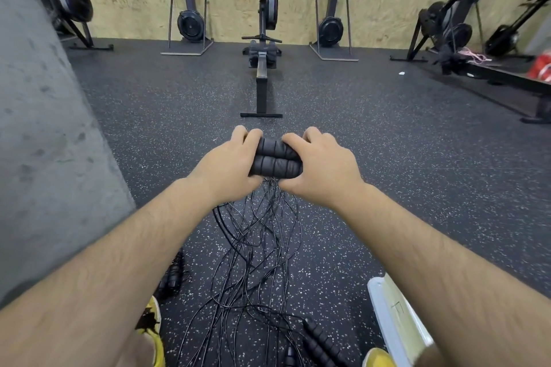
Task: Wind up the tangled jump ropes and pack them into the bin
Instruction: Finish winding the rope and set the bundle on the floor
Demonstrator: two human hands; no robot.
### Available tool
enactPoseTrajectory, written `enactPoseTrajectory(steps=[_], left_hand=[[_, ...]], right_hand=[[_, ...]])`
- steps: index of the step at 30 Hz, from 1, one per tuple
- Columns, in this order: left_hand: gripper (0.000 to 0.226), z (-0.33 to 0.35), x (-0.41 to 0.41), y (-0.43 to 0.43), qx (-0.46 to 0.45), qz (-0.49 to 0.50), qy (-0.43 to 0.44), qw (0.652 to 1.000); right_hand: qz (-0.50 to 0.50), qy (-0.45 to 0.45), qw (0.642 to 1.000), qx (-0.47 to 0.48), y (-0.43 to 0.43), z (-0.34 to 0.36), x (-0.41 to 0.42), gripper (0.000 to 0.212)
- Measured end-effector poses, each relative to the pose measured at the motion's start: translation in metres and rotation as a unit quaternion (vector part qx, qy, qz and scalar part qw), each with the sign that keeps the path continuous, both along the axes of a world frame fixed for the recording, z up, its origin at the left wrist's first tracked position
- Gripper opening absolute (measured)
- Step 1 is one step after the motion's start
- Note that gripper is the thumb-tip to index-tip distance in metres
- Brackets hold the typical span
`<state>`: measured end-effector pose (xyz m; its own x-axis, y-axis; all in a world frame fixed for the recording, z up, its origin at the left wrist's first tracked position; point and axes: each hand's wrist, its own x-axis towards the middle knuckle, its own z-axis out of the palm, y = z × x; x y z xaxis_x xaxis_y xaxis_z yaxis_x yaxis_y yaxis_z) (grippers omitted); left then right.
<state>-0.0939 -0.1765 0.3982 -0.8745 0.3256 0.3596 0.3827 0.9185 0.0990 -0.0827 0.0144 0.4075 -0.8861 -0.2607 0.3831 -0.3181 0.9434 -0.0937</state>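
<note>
Two black foam jump-rope handles [275, 159] lie side by side, held out in front of me at chest height. My left hand [229, 164] grips their left ends and my right hand [322, 164] grips their right ends. Thin black cords [256, 247] hang from under the handles in several tangled loops down to the speckled floor. More black handles [320, 340] lie on the floor near my right foot. Another bundled rope [173, 275] lies at the left, by the wall. The pale bin's rim [387, 316] shows at the lower right, partly hidden by my right forearm.
A grey concrete wall [44, 143] runs along the left. A rowing machine [262, 68] stands straight ahead, with ski trainers [189, 18] against the plywood wall and more machines [453, 30] at the right. My yellow shoes [155, 334] are at the bottom.
</note>
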Motion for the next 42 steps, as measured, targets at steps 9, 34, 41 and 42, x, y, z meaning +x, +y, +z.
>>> enactPoseTrajectory(steps=[9, 34, 41, 42], left_hand=[[0.038, 0.003, 0.006, 0.008, 0.003, 0.009, 0.035, 0.999], [0.051, 0.025, 0.018, -0.011, -0.012, -0.03, 0.185, 0.982], [0.064, 0.031, 0.013, -0.046, 0.006, -0.058, 0.138, 0.989], [0.069, 0.031, 0.012, -0.051, -0.013, -0.066, 0.139, 0.988]], right_hand=[[0.015, -0.016, 0.998, -0.05, -0.001, 0.0, 0.0, 0.047], [0.201, -0.311, 0.924, -0.092, -0.131, -0.015, 0.025, 0.041], [0.199, -0.329, 0.866, -0.321, -0.076, -0.005, 0.004, 0.032], [0.199, -0.341, 0.866, -0.308, -0.061, 0.0, 0.0, 0.026]])
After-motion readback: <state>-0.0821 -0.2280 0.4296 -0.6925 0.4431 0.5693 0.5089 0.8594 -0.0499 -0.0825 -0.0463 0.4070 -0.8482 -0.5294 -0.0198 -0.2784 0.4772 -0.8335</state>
